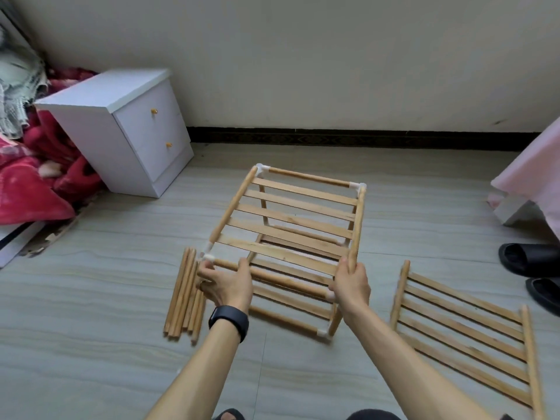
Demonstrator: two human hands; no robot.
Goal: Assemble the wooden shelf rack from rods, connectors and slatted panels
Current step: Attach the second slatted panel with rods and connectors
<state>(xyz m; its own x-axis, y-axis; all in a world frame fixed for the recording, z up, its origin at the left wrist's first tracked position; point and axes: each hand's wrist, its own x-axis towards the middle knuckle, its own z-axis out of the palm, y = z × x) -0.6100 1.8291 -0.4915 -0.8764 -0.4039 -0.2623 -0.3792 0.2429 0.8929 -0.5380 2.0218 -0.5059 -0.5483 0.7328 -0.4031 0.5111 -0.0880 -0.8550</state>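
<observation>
Pale wood-look tile floor (pixel 91 298), cream wall behind.

White 2-drawer nightstand (pixel 121 131) far left, with a red blanket (pixel 36 183) heaped beside it.

Part-built shelf rack (pixel 291 221) stands mid-floor, just ahead of the person. Its upper slatted panel is tilted, with the far edge higher. A lower tier of slats shows underneath.

Spare slatted panel (pixel 463 328) lies flat on the floor to the right of the rack, apart from it.

Bundle of loose rods (pixel 185 295) lies on the floor at the near-left of the rack, just beside the left hand.

Pair of black slippers (pixel 533 262) at the right edge, pink cloth (pixel 533 177) above them.

Left hand (pixel 225 283): fingers curled round the left end of the near front rod (pixel 291 283), right by the near-left white connector (pixel 207 256). Black wristband (pixel 228 321) on that wrist.

Right hand (pixel 351 283): wrapped round the near end of the right side rod (pixel 357 225) of the upper panel. Whether that end sits in a connector I cannot tell, the hand covers it.

White connectors also at the far-left corner (pixel 262 168), far-right corner (pixel 359 187) and near-right foot (pixel 321 332).
</observation>
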